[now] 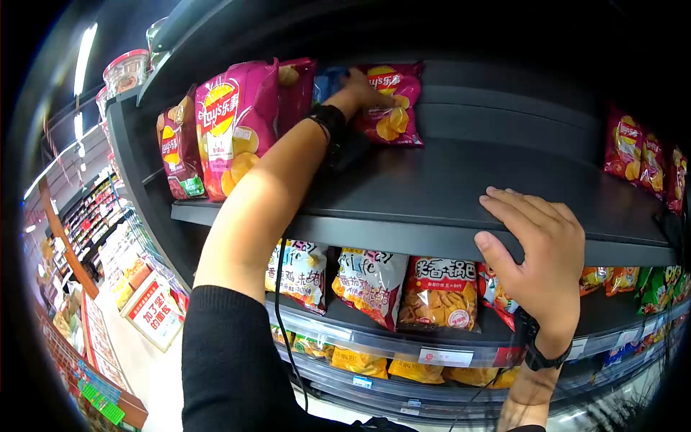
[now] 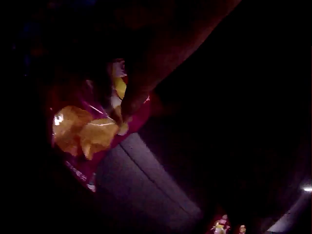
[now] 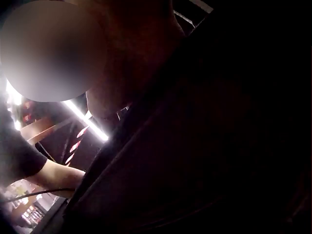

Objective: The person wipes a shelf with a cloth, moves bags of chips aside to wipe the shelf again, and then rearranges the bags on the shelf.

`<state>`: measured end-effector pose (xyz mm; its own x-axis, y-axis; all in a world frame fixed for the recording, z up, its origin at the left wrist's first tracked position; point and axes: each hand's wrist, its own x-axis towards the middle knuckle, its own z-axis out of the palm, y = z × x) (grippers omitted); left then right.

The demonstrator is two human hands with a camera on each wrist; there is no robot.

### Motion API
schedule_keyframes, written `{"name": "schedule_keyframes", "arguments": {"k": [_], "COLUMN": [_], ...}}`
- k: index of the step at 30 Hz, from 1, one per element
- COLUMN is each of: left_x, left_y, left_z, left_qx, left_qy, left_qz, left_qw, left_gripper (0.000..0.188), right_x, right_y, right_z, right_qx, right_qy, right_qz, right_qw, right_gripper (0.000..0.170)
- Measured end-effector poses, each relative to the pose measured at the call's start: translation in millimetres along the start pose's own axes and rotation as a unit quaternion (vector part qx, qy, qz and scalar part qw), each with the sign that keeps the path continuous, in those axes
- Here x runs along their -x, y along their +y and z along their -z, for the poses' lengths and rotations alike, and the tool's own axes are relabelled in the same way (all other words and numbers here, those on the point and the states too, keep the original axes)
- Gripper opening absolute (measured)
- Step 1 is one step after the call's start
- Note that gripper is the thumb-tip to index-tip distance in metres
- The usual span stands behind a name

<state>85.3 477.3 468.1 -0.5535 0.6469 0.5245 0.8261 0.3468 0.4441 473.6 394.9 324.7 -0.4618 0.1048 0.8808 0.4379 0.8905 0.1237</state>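
At the back of the upper shelf (image 1: 461,180), my left hand (image 1: 358,93) grips a magenta Lay's chip bag (image 1: 394,122) by its left side. The thumb lies across the bag's front, over the printed chips, while the other fingers are hidden behind it. In the dark left wrist view the same chip bag (image 2: 78,131) shows with the thumb against it. A blue bag (image 1: 327,83) peeks out just left of that hand. My right hand (image 1: 540,252) is at the shelf's front edge, fingers extended and holding nothing. The right wrist view is mostly dark.
More Lay's bags (image 1: 234,129) stand upright at the shelf's left end, others (image 1: 633,155) at its right. White snack bags (image 1: 368,281) and a rice-cracker bag (image 1: 439,291) fill the shelf below. A black cable (image 1: 281,324) hangs beside my left arm.
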Motion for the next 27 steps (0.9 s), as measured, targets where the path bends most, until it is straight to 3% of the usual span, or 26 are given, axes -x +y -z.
{"name": "schedule_keyframes", "arguments": {"k": [3, 5, 6, 9, 12, 15, 20, 23, 26, 27], "left_x": [16, -1, -1, 24, 44, 37, 34, 50, 35, 30], "left_y": [25, 27, 31, 34, 28, 21, 18, 26, 28, 26], "left_z": [17, 26, 30, 9, 4, 0, -7, 4, 5, 1], "left_qx": [-0.04, 0.044, 0.087, -0.139, -0.203, -0.158, -0.18, -0.152, -0.037, -0.014], "left_qy": [0.246, 0.022, -0.091, -0.262, -0.345, -0.351, -0.334, -0.313, -0.343, -0.317], "left_qz": [-0.124, -0.146, -0.154, -0.073, -0.038, -0.011, -0.027, -0.054, -0.077, -0.099], "left_qw": [0.961, 0.988, 0.98, 0.952, 0.915, 0.923, 0.925, 0.936, 0.935, 0.943], "left_gripper": [0.111, 0.078, 0.064, 0.042, 0.043, 0.045, 0.073, 0.057, 0.049, 0.047], "right_x": [-1, -1, -1, -2, -2, -3, -4, -4, -5, -5], "right_y": [1, 1, 1, 2, 2, 1, 1, 2, 1, 0], "right_z": [-1, -1, -1, -1, -2, -2, -2, -2, -1, -1], "right_qx": [-0.001, -0.002, -0.001, 0.004, 0.006, 0.006, 0.002, 0.005, 0.002, 0.002], "right_qy": [0.001, -0.001, -0.001, -0.001, -0.003, -0.002, -0.004, -0.001, -0.006, -0.008], "right_qz": [0.004, 0.006, 0.01, 0.015, 0.013, 0.017, 0.022, 0.029, 0.028, 0.024], "right_qw": [1.0, 1.0, 1.0, 1.0, 1.0, 1.0, 1.0, 1.0, 1.0, 1.0], "right_gripper": [0.039, 0.039, 0.039, 0.04, 0.04, 0.039, 0.039, 0.039, 0.038, 0.038]}}
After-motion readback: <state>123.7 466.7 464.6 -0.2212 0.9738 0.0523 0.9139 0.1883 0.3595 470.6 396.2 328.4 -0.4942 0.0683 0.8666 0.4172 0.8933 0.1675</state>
